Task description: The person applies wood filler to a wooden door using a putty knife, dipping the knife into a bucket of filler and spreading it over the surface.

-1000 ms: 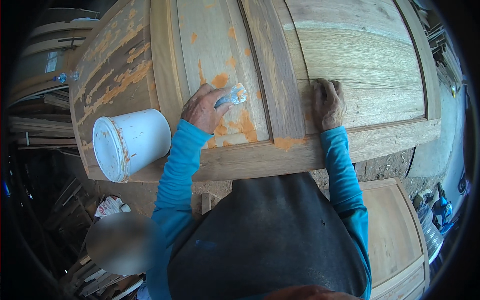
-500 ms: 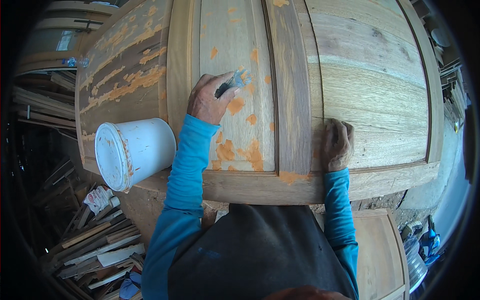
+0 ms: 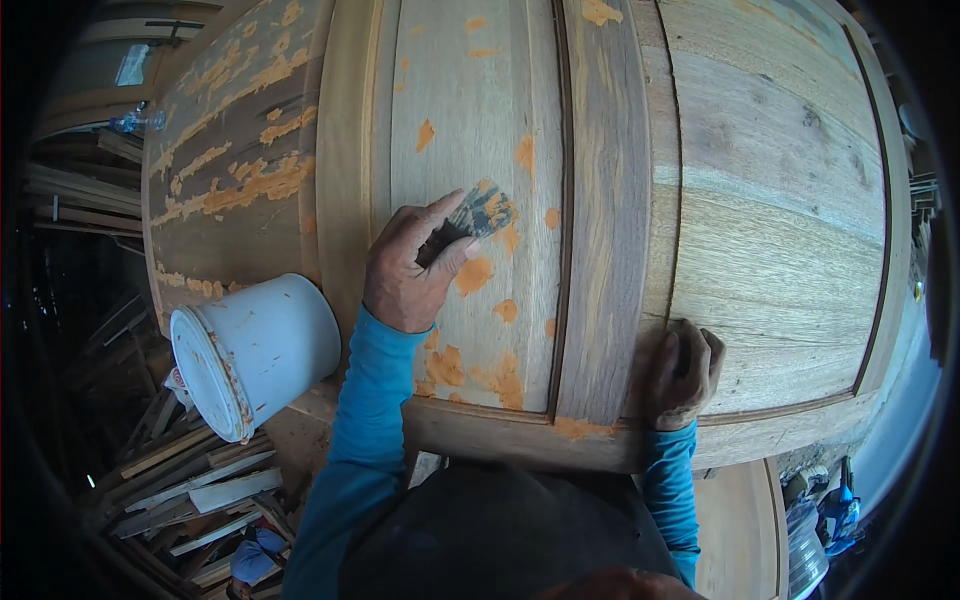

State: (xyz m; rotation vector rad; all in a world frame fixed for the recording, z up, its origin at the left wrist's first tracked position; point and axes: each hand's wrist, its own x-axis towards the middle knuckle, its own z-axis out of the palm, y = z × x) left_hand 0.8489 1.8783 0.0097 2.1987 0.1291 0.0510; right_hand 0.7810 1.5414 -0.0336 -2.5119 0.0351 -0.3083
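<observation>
My left hand point(image 3: 405, 268) is closed round a putty knife, its broad dark blade point(image 3: 484, 210) smeared with orange filler. The blade lies over the pale middle panel point(image 3: 455, 110) of a large wooden door point(image 3: 606, 200), among several orange filler patches point(image 3: 474, 276). The knife's handle is hidden in my palm. Over the door's near right part, beside a dark groove, my right hand point(image 3: 686, 375) rests on the wood with its fingers curled. Whether anything is inside them is hidden.
A white plastic bucket point(image 3: 268, 345), streaked with filler, lies on its side at the door's near left corner. Scrap wood point(image 3: 235, 490) is heaped on the floor at left. Another wooden panel point(image 3: 735, 525) stands below right, near a blue tool point(image 3: 843, 510).
The view has shifted, so door, bucket and hands sit lower in it. The knife has turned in my left hand, and its blade face now shows more clearly. My right hand stays on the door.
</observation>
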